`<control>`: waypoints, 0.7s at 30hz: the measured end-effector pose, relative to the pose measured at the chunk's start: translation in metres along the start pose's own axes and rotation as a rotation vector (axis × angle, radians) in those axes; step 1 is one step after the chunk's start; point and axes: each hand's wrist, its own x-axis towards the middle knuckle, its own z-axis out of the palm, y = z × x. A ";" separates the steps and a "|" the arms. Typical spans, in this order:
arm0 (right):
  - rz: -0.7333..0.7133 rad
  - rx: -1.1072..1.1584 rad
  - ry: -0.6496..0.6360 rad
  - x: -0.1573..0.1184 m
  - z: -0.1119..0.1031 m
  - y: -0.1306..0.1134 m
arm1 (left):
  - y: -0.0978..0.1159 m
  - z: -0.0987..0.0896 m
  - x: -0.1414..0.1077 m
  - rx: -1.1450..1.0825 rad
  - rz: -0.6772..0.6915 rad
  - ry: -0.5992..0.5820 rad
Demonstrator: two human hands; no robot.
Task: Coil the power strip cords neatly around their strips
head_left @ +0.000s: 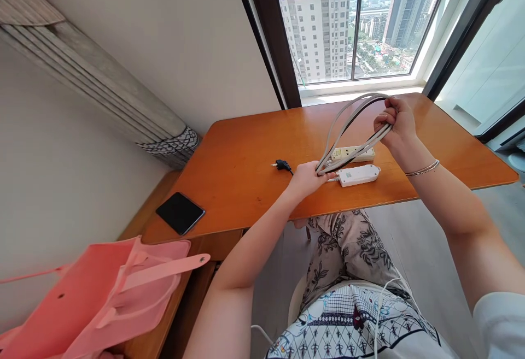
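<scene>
A looped bundle of white and black power cords [341, 125] is stretched between my two hands above the wooden table. My left hand [308, 178] is closed round its near end. Gripping the far end, higher and to the right, is my right hand [397, 122]. Under the loop lie two white power strips: the farther one [363, 154] shows its sockets and is partly hidden by the cords, while the nearer one [360, 175] rests just right of my left hand. A black plug [282, 165] lies left of that hand, its lead running toward it.
The wooden table [233, 173] spans the middle, with a black phone [180, 213] at its left front corner. An open pink bag [102, 288] stands at lower left on a wooden surface. Behind the table are a window [320, 36] and, to the left, a tied curtain [118, 91].
</scene>
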 end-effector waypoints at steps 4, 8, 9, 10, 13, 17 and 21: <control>0.032 0.260 0.056 -0.027 0.012 0.003 | -0.013 0.003 0.014 -0.241 -0.093 0.054; 0.101 0.497 0.117 -0.067 0.027 0.015 | -0.022 0.015 0.025 -0.600 -0.126 0.168; 0.126 0.535 0.135 -0.076 0.030 0.020 | -0.022 0.017 0.027 -0.677 -0.141 0.199; 0.152 0.566 0.155 -0.085 0.032 0.025 | -0.022 0.019 0.028 -0.744 -0.162 0.231; 0.239 0.602 0.185 -0.107 0.035 0.044 | -0.021 0.020 0.031 -0.892 -0.215 0.306; 0.343 0.557 0.186 -0.125 0.035 0.074 | -0.019 0.018 0.034 -0.990 -0.284 0.300; 0.393 0.486 0.169 -0.134 0.035 0.102 | -0.017 0.018 0.036 -1.103 -0.325 0.257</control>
